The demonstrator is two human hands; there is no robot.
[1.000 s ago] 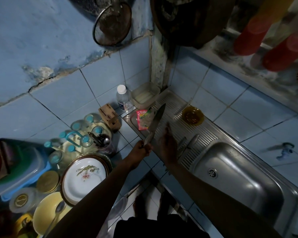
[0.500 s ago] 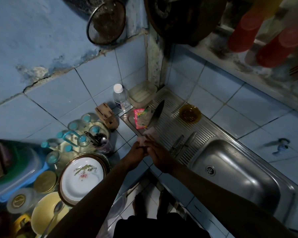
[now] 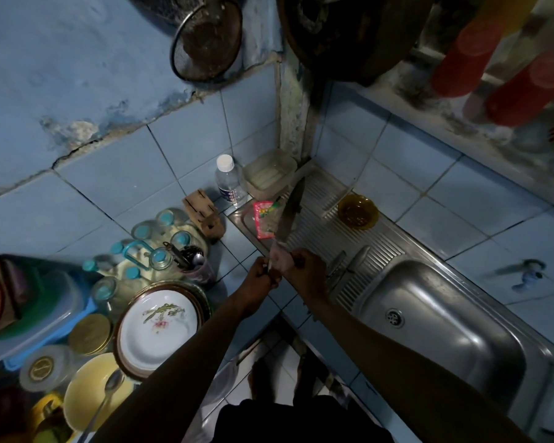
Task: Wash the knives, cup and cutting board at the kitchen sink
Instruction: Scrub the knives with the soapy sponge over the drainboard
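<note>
Two hands meet over the tiled tabletop edge beside the ridged steel drainboard (image 3: 339,231). Head view: the left hand (image 3: 259,278) wraps its grip around the handle of the long dark-bladed kitchen knife (image 3: 289,214), blade pointing up and away; the right hand (image 3: 304,271) pinches a pale pink sponge or cloth (image 3: 280,258) against the blade base.

Risk: a stroke toward the edge may cut the fingers; a wet handle may slip.

Hidden: handle, blade edge direction. Two smaller knives (image 3: 346,265) lie dim on the drainboard. Cutting board not identifiable.
</note>
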